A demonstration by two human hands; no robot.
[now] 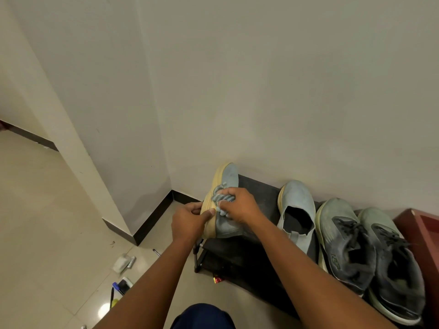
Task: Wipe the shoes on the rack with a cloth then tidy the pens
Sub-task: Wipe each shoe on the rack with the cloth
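1 head view looks down, close over the rack [259,191].

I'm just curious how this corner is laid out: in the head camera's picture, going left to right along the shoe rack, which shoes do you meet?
The light blue shoe held tipped on its side by both hands → its mate, a light blue slip-on → a grey-green laced sneaker → a second grey-green sneaker.

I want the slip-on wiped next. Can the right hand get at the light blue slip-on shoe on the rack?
Probably yes. The right hand, gripping the cloth against the tilted shoe, is just left of the slip-on shoe, with only bare rack between them.
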